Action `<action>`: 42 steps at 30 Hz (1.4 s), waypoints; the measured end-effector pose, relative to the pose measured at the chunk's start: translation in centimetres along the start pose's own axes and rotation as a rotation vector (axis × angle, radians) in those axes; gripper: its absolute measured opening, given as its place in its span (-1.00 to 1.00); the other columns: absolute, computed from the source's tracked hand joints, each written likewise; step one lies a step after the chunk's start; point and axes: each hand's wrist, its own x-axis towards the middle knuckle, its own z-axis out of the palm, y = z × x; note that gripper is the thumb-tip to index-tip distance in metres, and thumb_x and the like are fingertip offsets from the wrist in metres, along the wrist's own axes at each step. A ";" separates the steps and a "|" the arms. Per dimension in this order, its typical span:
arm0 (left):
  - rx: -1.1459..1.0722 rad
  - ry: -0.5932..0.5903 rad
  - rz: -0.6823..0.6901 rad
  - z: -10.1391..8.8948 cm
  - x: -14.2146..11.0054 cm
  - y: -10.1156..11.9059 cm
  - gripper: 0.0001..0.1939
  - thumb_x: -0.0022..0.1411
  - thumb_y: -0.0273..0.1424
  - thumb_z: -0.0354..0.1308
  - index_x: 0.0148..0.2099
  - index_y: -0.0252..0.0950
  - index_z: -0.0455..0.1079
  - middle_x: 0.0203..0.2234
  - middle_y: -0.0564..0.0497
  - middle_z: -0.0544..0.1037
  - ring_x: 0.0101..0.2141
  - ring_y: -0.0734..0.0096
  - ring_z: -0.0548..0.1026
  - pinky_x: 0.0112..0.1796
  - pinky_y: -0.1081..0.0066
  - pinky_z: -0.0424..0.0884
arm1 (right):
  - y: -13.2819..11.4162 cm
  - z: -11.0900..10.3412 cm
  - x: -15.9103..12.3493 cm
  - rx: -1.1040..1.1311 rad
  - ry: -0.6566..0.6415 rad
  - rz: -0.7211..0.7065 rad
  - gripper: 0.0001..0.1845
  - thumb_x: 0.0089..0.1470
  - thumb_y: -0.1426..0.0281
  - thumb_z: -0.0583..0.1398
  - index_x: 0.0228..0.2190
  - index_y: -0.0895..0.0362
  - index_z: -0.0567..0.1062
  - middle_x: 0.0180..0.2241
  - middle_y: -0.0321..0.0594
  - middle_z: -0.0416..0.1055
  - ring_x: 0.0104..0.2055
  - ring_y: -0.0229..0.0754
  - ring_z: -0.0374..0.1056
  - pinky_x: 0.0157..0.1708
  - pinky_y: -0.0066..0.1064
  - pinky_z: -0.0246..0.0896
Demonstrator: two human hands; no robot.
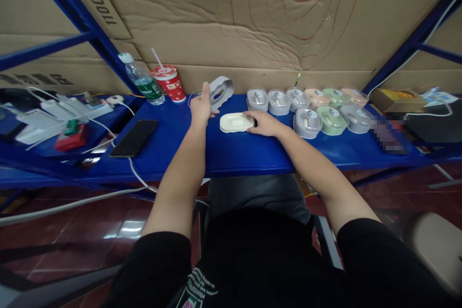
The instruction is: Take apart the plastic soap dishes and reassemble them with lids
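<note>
My left hand [202, 108] is raised over the blue bench and closed around a light grey plastic piece [228, 90] with an oval slot, held tilted up. A clear curved edge [190, 98] shows just left of that hand; what it belongs to is mostly hidden. Below and to the right, a cream oval plastic dish [231, 123] lies on the bench. My right hand [265, 123] grips its right end, thumb and fingers around the rim. To the right stand several lidded boxes [306, 122] in grey, green and peach, with clear covers and round stickers.
A water bottle [144, 84] and a red cup [169, 84] with a straw stand at the back left. Nearer lies a black phone [134, 138] with a cable. Power strips [46, 115] are far left; a cardboard box [399, 99] is at right. Cardboard [202, 19] backs the bench.
</note>
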 end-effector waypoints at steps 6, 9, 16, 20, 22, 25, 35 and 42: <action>-0.227 0.031 -0.129 -0.9 0.6 0.9 -0.15 0.56 0.28 -0.26 0.23 -0.42 0.35 -0.22 -0.21 0.61 -0.36 0.24 0.67 -0.44 0.41 0.44 | -1.9 -0.2 -0.3 -0.178 0.032 0.077 -0.43 0.22 0.19 0.41 0.17 0.18 0.58 0.11 0.02 0.61 0.12 0.14 0.53 0.09 -0.11 0.40; -0.266 0.047 -0.124 -1.0 0.7 0.9 -0.16 0.57 0.27 -0.26 0.26 -0.41 0.32 -0.24 -0.18 0.61 -0.36 0.26 0.66 -0.44 0.41 0.45 | -3.0 0.2 -0.1 -0.190 0.056 0.112 -0.41 0.20 0.12 0.44 0.15 0.16 0.58 0.04 -0.02 0.64 0.05 0.11 0.55 -0.01 -0.17 0.38; -0.363 0.062 -0.101 -0.7 0.3 1.2 -0.21 0.56 0.28 -0.18 0.20 -0.34 0.42 -0.25 -0.16 0.67 -0.45 0.35 0.66 -0.53 0.47 0.43 | -3.7 2.2 1.2 -0.007 0.129 0.013 -0.43 0.25 0.19 0.41 0.20 0.15 0.54 0.07 -0.01 0.62 0.06 0.05 0.57 0.08 -0.14 0.44; -0.477 0.140 -0.076 -1.0 0.5 1.3 -0.21 0.51 0.32 -0.14 0.18 -0.27 0.47 -0.26 -0.16 0.67 -0.39 0.27 0.72 -0.56 0.47 0.46 | -3.0 3.0 1.3 0.069 0.075 -0.238 -0.29 0.24 0.23 0.40 0.33 0.17 0.44 0.35 0.10 0.42 0.35 0.10 0.40 0.33 -0.04 0.34; -0.510 0.172 -0.066 -1.1 0.6 1.3 -0.21 0.49 0.34 -0.13 0.22 -0.23 0.45 -0.26 -0.15 0.67 -0.36 0.24 0.74 -0.57 0.47 0.47 | -2.7 3.1 1.2 0.041 0.029 -0.262 -0.31 0.27 0.22 0.37 0.33 0.18 0.44 0.34 0.10 0.44 0.38 0.13 0.38 0.35 0.01 0.32; -0.503 0.181 -0.060 -1.0 0.6 1.2 -0.27 0.51 0.31 -0.11 0.24 -0.18 0.42 -0.22 -0.13 0.68 -0.37 0.26 0.73 -0.58 0.50 0.46 | -2.5 2.9 1.0 -0.026 0.029 -0.227 -0.33 0.30 0.22 0.34 0.33 0.22 0.46 0.29 0.14 0.48 0.32 0.15 0.43 0.34 0.03 0.33; -0.276 0.238 -0.033 -0.4 0.8 0.7 -0.56 0.59 0.05 0.01 -0.03 -0.25 0.36 -0.35 -0.06 0.60 -0.48 0.38 0.68 -0.68 0.55 0.21 | -3.7 2.7 4.2 -0.359 -0.035 -0.109 -0.45 0.43 0.33 0.14 0.37 0.08 0.43 0.43 0.00 0.35 0.48 0.23 0.18 0.51 0.25 -0.15; -0.106 0.197 0.009 0.4 0.4 0.1 -0.62 0.54 -0.03 0.14 -0.19 -0.22 0.31 -0.51 0.02 0.53 -0.52 0.36 0.63 -0.63 0.53 0.25 | -4.2 2.6 4.9 -0.516 0.056 0.028 -0.52 0.45 0.41 0.01 0.15 0.15 0.65 0.11 0.15 0.57 0.21 0.27 0.37 0.30 0.16 0.05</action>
